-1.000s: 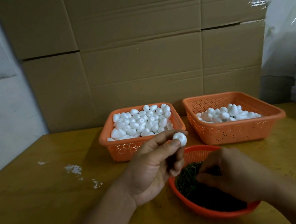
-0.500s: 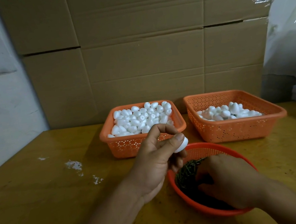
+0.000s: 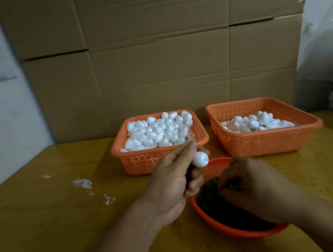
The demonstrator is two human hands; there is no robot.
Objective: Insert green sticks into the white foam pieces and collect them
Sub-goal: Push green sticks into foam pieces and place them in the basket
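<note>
White foam piece [image 3: 199,159] is being pinched in my left grip [image 3: 176,180] while my right grip [image 3: 254,186], closure unclear, is picking among green sticks [image 3: 209,192]; take only one.

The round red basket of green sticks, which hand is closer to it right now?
Right. The right hand reaches down into the round red basket, its fingers among the green sticks. The left hand hovers at the basket's left rim, pinching a white foam piece.

Left half of surface [image 3: 45,219] open, only white crumbs [image 3: 82,182]. Two square baskets [image 3: 145,161] [image 3: 261,144] block the far side, cardboard wall [image 3: 153,73] right behind. Round basket [image 3: 230,227] sits near, narrow gap between it and them.
</note>
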